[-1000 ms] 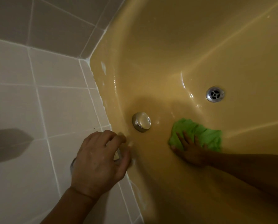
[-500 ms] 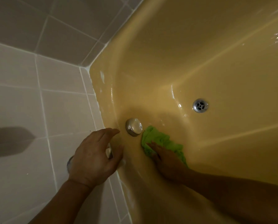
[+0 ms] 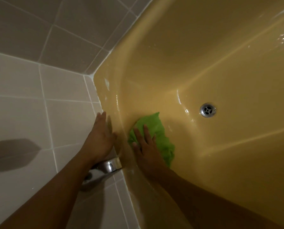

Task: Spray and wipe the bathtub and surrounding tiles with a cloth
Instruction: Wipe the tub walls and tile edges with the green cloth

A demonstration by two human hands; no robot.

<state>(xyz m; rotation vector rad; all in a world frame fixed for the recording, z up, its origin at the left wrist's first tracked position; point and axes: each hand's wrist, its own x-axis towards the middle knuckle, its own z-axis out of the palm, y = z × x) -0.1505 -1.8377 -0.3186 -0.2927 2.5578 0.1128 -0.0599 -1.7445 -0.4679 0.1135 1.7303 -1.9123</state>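
Cloth [image 3: 156, 128], bright green and crumpled, sits on the inner wall of the wet yellow bathtub [image 3: 220, 55] near the drain [image 3: 207, 109], pressed under your flat right hand [image 3: 146, 146], fingers spread. Your left hand [image 3: 100, 138] lies flat, fingers straight, at the rim beside the white tiles [image 3: 22, 113].

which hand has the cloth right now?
The right hand: its straight, spread fingers press the green cloth against the inner wall of the bathtub. The left hand holds nothing and lies flat at the tub's edge.
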